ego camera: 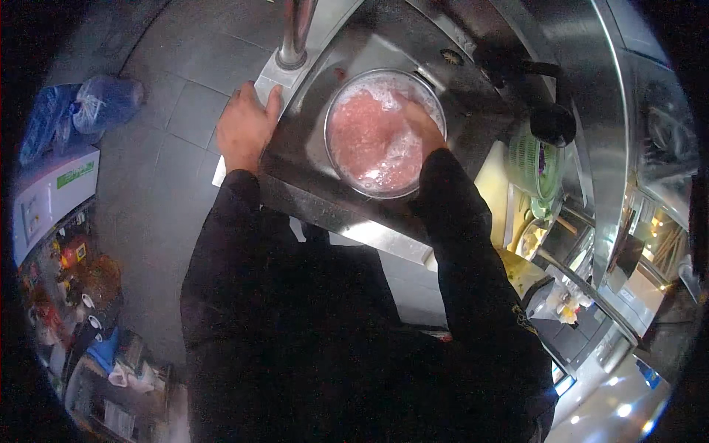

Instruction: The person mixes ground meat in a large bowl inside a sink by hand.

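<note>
A round metal-rimmed bowl (328,141) stands in a stainless steel sink (296,158). Cloudy pink liquid (365,130) fills it, with white froth along the far side and bright reflections near the front. My right hand (425,130) reaches in over the bowl's right side. Its fingers are under the froth, so whether they grip anything is hidden. On the sink's left rim rests my left hand (246,124), thumb spread from the fingers and nothing in it, close to the foot of a metal post (296,39).
Right of the sink are a pale cutting board (492,174), a green slotted basket (529,160) and a round black object (553,125). Blue plastic bags (105,102) lie on a white box (58,196) at left. Grey tiles (160,183) cover the floor.
</note>
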A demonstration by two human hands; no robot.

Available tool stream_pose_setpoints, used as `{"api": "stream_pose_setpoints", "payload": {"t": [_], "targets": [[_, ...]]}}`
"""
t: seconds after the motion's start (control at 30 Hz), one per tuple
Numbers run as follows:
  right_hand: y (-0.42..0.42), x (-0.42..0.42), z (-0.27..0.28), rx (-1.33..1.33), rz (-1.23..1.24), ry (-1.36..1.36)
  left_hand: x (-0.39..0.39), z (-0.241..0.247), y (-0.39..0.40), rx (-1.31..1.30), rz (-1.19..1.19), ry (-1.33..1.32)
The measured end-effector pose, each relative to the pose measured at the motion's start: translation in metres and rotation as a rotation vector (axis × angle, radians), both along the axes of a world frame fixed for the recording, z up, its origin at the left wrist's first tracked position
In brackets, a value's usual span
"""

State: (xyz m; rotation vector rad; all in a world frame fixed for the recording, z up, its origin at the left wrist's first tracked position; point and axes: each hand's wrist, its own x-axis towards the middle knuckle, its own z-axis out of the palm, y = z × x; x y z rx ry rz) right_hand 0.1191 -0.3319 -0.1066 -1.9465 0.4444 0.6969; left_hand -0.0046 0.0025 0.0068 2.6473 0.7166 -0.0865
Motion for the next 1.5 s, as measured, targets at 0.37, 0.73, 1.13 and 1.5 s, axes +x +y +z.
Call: {"api": "stream_pose_setpoints", "payload": {"t": [0.37,0.73,1.13,1.5], "targets": [[0.005,-0.058,0.016,0.474,0.146,-0.092,0.001,-0.009,-0.002,0.006,0.015,-0.020],[-0.011,-0.047,0.014,0.655,0.014,0.208,0.001,-0.010,-0.001,0.009,0.004,0.021],[-0.069,-0.039,-0.116,-0.140,0.199,-0.502,0.004,-0.018,-0.002,0.012,-0.014,-0.009],[-0.012,-0.068,-0.033,0.293,0.103,-0.209,-0.007,-0.012,0.006,0.063,0.029,-0.029]]}}
